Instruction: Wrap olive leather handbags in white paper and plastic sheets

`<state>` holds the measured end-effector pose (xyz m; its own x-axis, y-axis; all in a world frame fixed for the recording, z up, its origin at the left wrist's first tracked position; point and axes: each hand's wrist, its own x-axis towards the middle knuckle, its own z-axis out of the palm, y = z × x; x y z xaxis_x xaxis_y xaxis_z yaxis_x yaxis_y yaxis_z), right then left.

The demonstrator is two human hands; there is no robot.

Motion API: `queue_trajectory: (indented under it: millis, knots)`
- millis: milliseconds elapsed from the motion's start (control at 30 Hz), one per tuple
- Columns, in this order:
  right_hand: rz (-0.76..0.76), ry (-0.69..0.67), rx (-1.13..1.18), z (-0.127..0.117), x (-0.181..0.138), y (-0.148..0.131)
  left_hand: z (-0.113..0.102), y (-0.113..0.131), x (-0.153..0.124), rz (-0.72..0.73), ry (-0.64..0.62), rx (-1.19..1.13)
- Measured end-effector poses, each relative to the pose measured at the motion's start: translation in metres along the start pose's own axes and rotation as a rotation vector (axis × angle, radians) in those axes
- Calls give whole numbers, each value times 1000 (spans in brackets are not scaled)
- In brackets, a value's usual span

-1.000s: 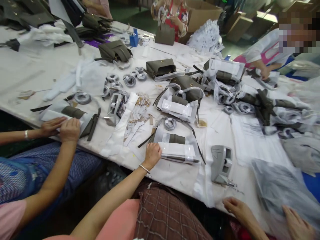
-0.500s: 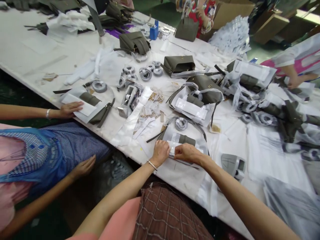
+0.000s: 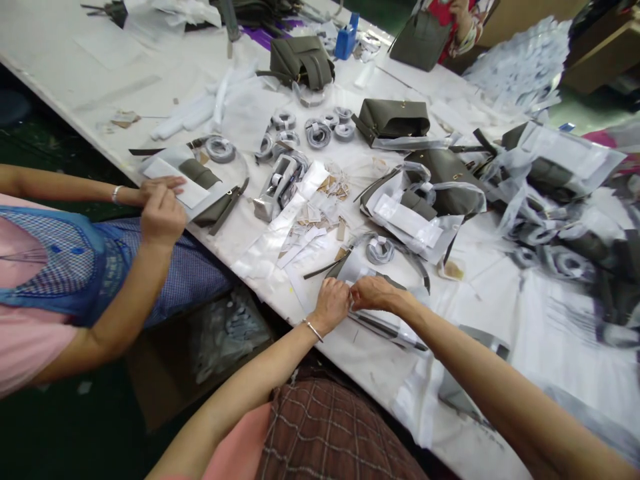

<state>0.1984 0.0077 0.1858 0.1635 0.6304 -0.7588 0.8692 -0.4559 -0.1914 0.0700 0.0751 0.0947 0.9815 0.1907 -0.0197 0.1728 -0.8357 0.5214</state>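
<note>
Bag (image 3: 393, 328), one, dark grey-green, lying flat on the white table (image 3: 55, 43) close in front, partly wrapped in clear plastic, one white strip along the near side. Both hands on it, close together. Left hand (image 3: 332, 307): fingers curled, down at the near left part of the bag. Right hand (image 3: 374, 293): fingers bent, tips at or almost at those of the left. Cannot tell whether anything is pinched between them. Bracelet (image 3: 313, 331), one, on the left wrist.

Just behind: one grey coil (image 3: 380, 251). Beyond that, a second wrapped bag (image 3: 407, 217), also with one white strip, and one dark bag (image 3: 453, 183) touching or nearly touching it. Farther back, one open bag (image 3: 395, 121) and one closed bag (image 3: 303, 61).

Middle of table: one cluster of coils (image 3: 318, 133), at least six; one tape holder (image 3: 277, 189) beside paper scraps (image 3: 320, 213), too many to count. Second tape holder (image 3: 451, 392) partly behind the right forearm. Blue holder (image 3: 347, 38), one, at the far side.

To the left, one co-worker (image 3: 145, 273) at another bag (image 3: 200, 175), with one white card (image 3: 193, 195) on top. To the right, one heap of wrapped bags (image 3: 555, 167), count unclear.
</note>
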Motion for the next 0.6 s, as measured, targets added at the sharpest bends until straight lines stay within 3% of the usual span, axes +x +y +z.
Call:
queue_trajectory:
  millis: [367, 600]
  knots:
    - [-27, -75, -100, -4, 24, 1, 7, 0, -3, -2, 35, -44]
    - [-31, -44, -121, 7, 36, 6, 10, 0, -4, -27, 36, -35]
